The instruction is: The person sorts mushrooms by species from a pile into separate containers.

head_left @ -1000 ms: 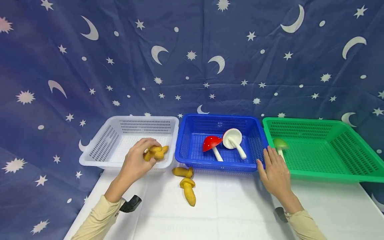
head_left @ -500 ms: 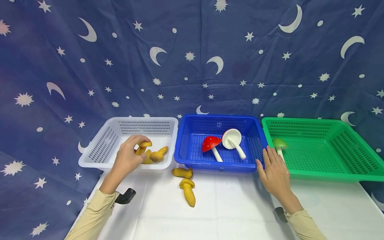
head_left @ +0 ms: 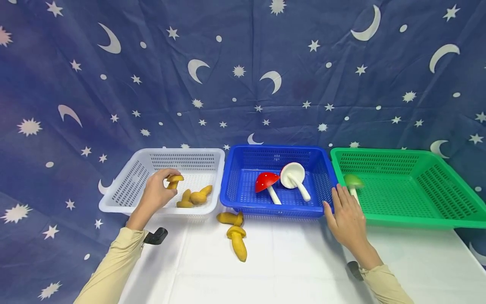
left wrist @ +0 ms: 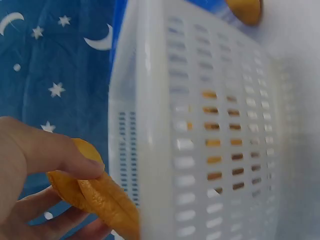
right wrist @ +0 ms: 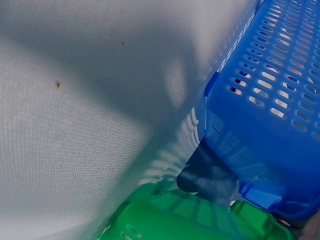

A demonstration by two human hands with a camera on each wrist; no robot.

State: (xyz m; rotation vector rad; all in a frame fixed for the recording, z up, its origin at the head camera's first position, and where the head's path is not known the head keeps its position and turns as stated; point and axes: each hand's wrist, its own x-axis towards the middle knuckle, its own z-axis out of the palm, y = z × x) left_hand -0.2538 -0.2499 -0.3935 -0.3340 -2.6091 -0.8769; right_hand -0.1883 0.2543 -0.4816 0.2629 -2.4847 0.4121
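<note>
My left hand (head_left: pixel 153 192) is over the left part of the white basket (head_left: pixel 142 208), pinching a yellow toy mushroom (head_left: pixel 174 178) between thumb and fingers. In the left wrist view the thumb lies across the mushroom (left wrist: pixel 107 197), whose lower end is hidden behind the basket rim. Two more yellow mushrooms, one stubby (head_left: pixel 184 199) and one round-capped (head_left: pixel 200 196), lie inside the basket by its right front. My right hand (head_left: pixel 348 219) lies with fingers straight where the rims of the blue basket (head_left: pixel 273 210) and green basket (head_left: pixel 410 221) meet.
Red spotted mushrooms, one upright-capped (head_left: pixel 267 182) and one overturned (head_left: pixel 293 176), lie in the blue basket. A green-capped mushroom (head_left: pixel 353 182) is in the green one. Two yellow mushrooms (head_left: pixel 229 218) (head_left: pixel 238 245) lie on the white tablecloth (head_left: pixel 292 261) before the baskets.
My left hand has moved leftward within the white basket, carrying one yellow mushroom away from the two now lying there. The right hand has stayed in place.
</note>
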